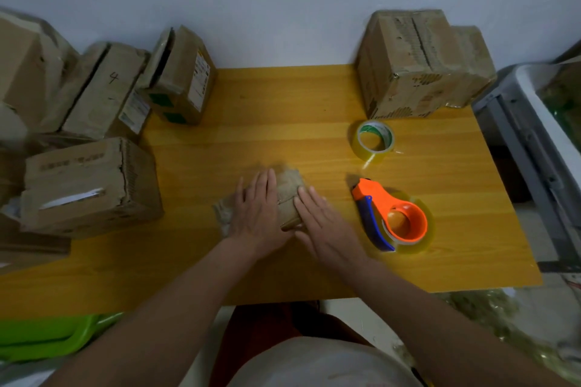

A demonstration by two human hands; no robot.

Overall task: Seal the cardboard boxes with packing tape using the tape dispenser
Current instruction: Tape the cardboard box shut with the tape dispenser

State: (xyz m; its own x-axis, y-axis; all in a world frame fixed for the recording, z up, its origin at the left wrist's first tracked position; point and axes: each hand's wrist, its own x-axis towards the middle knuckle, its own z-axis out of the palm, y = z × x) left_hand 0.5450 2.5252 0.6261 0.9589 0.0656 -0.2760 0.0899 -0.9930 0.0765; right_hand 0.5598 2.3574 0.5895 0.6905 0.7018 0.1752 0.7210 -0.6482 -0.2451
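Brown cardboard sits under both my hands: a small box (287,198) lies near the middle of the yellow wooden table (283,97), toward its front half. My left hand (257,210) lies flat across the box's left part, fingers straight and close together, pointing away from me. My right hand (320,223) presses on the box's right edge, fingers also straight and angled up and to the left. Neither hand curls round anything; both simply press down with flat palms. The box is blurred, so I cannot tell how its flaps lie.

Just to the right of my right hand, apart from it, the tape dispenser (393,217) lies on its side on the table, orange body with a blue handle and a clear roll loaded on its hub. Beyond it, further back, a loose roll of clear tape (372,140) with a green-printed core rests on the tabletop. Behind that roll, at the back right corner, stands a large worn box (418,66).

Along the left side I see more cartons: a big one (88,188) at the table's left edge, one marked with a handwritten 4 (110,88) behind it, and one with green labels (182,78) leaning at the back. A green plastic item (47,336) shows below the table's front left edge
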